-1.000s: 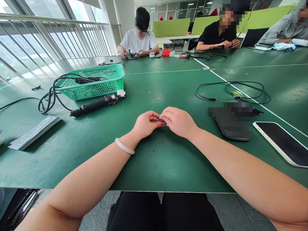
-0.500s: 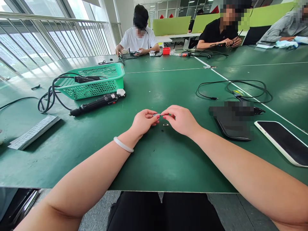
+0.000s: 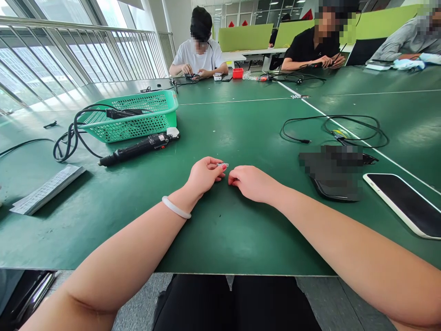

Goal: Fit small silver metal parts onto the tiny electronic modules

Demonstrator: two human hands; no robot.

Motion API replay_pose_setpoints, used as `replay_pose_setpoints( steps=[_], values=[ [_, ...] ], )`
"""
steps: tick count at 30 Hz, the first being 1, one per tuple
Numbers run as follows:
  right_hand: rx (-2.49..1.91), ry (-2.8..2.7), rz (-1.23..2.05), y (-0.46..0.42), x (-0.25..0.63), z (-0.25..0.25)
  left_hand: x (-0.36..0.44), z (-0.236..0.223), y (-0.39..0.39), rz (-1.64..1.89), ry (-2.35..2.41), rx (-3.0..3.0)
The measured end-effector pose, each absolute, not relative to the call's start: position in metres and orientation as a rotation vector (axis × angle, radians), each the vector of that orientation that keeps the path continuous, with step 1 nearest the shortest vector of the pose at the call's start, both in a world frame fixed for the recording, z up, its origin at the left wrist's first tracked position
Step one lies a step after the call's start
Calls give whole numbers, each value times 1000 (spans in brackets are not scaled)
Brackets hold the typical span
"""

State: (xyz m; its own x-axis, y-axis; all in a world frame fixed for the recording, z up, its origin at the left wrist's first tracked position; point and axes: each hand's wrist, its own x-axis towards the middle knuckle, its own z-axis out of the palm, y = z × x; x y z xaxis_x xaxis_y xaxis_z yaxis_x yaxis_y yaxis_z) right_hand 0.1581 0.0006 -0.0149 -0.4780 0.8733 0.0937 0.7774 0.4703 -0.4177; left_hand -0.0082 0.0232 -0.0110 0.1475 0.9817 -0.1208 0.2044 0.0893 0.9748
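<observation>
long black tool [image 3: 138, 150] beside a green basket [image 3: 134, 130], pale-edged phone [image 3: 404, 204] beside a flat black object [image 3: 334, 189]

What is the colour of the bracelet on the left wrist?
The bracelet is white; it shows best in the head view.

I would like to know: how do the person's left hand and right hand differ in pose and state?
The left hand pinches a small part that shows; the right hand is curled, so whether it holds anything cannot be told. The left hand has a white bracelet at its wrist; the right hand has none. Both hands are ungloved and close together over the green table.
</observation>
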Motion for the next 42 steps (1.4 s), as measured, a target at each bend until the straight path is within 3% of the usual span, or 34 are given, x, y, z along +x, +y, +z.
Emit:
replay_pose_setpoints(
  steps=[13, 42],
  values=[
    [-1231, -1694, 550, 5, 158, -12, -6, -5, 17, 848, 1137, 1357],
    [-1194, -1620, 810, 8, 162, -13, -11, -2, 18, 876, 873, 1297]
  ],
)
